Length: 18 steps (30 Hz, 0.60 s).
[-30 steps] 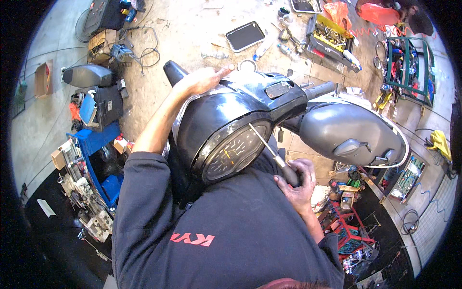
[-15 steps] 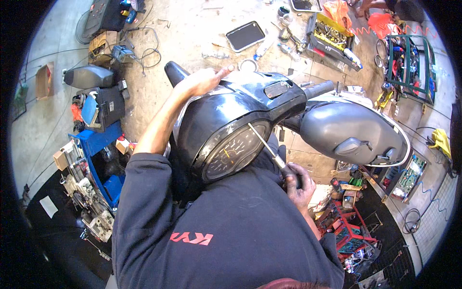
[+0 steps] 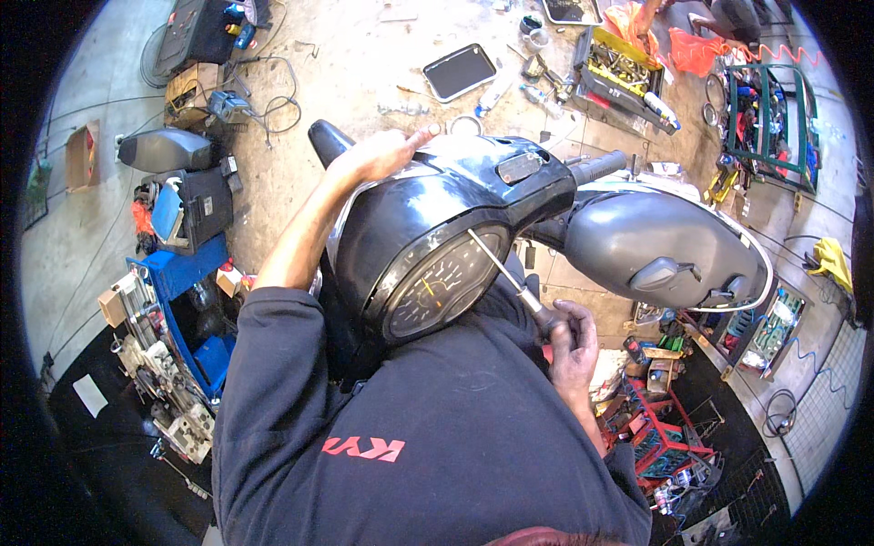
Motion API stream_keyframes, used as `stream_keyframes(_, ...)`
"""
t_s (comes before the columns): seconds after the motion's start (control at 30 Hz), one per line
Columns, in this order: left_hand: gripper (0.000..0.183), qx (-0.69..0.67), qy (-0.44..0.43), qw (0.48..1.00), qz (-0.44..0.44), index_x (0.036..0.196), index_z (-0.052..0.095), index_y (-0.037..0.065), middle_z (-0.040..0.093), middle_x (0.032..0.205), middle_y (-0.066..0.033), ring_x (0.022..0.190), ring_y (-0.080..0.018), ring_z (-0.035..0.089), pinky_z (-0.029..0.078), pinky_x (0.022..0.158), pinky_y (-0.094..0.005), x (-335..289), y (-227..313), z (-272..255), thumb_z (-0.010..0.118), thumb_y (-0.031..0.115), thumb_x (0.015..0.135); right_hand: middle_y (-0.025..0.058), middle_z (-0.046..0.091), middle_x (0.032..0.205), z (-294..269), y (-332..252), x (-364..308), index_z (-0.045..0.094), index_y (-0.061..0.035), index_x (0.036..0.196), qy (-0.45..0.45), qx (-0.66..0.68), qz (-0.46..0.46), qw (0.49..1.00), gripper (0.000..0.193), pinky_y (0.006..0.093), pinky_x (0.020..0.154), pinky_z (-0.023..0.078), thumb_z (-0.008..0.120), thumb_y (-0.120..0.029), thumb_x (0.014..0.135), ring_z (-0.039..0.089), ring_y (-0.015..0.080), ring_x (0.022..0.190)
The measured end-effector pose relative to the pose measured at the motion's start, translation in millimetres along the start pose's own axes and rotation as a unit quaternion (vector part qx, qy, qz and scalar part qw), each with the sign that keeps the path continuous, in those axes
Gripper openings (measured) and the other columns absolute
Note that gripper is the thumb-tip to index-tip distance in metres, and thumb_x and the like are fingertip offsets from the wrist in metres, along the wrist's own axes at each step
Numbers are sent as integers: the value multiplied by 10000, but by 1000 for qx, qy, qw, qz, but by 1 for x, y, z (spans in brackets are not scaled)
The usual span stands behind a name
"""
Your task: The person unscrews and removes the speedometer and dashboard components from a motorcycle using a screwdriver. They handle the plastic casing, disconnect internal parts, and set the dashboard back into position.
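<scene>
A black scooter handlebar cover (image 3: 401, 223) with a round speedometer (image 3: 432, 291) is in front of my chest. My left hand (image 3: 378, 159) lies over the cover's far upper edge, gripping it with most fingers hidden behind it. In my right hand (image 3: 574, 344) is a screwdriver (image 3: 510, 280), its dark handle between my curled, grimy fingers. The long shaft slants up to the left. Its tip meets the rim of the speedometer, near the seam with the cover. To the right, a rubber grip (image 3: 601, 166) sticks out from the handlebar.
Beside the handlebar is the black scooter seat (image 3: 655, 246). A dark tray (image 3: 459, 72), a toolbox (image 3: 624, 77) and a green rack (image 3: 774, 127) lie on the floor ahead. A blue cart (image 3: 187, 273) stands left, a red rack (image 3: 660, 428) lower right. Another person is at the top right.
My right hand's fingers have shifted on the screwdriver handle, now lifted and curled at its end. The tip stays at the speedometer rim. My left hand has not visibly moved.
</scene>
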State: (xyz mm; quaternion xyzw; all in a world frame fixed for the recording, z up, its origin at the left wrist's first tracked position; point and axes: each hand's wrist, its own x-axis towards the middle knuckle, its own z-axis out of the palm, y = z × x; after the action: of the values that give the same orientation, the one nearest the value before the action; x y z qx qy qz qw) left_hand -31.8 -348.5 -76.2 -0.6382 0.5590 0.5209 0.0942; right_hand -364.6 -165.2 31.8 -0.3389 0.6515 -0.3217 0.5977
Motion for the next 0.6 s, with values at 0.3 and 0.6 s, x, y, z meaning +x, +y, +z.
stream_keyframes(0.3, 867, 9, 54, 997, 46, 979, 665, -88, 644, 953, -330, 1028, -448, 615, 433, 923, -495, 4, -13, 8, 224, 659, 974, 132, 608, 941, -13, 8, -1, 580, -8, 1095, 1, -242, -165, 956, 332, 370, 842, 479, 737, -78, 811, 611, 252, 913)
stream_keyframes(0.6, 798, 13, 12, 1000, -2, 1106, 643, -32, 634, 1096, -281, 1103, -412, 590, 413, 981, -459, 8, -8, 4, 233, 642, 982, 111, 590, 939, -6, 10, 6, 574, -41, 1119, 0, -239, -286, 928, 469, 308, 691, 519, 830, -88, 728, 611, 215, 750)
